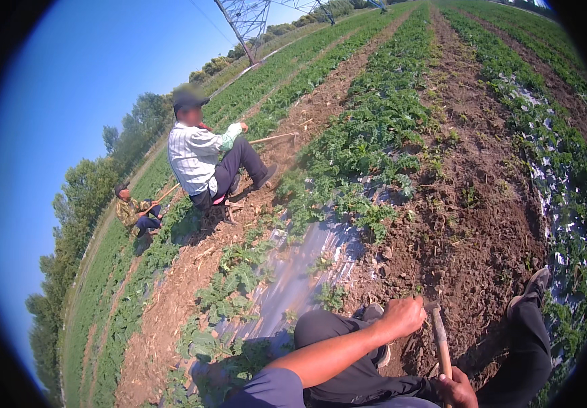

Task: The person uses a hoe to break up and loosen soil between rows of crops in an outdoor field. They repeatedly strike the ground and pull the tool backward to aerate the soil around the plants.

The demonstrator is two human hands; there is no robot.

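Observation:
My right hand [457, 390], at the bottom of the view, is wrapped around the wooden handle [441, 339] of a hoe. The handle rises from it to a small metal head [432, 305] just above the bare soil [469, 245]. Reaching across my bent knee, my left hand [403, 316] is curled right beside that head. Its fingertips face away from me, so whether it pinches the metal or something else is hidden. My legs in dark trousers [515, 357] are spread on either side of the handle.
Leafy green crop plants [370, 127] grow in rows through plastic mulch film [298, 265] to my left; another filmed row [564, 204] runs at right. A seated person [196, 153] with a hoe [273, 137] works ahead left, another person [137, 211] farther off. A lattice pylon [247, 25] stands behind.

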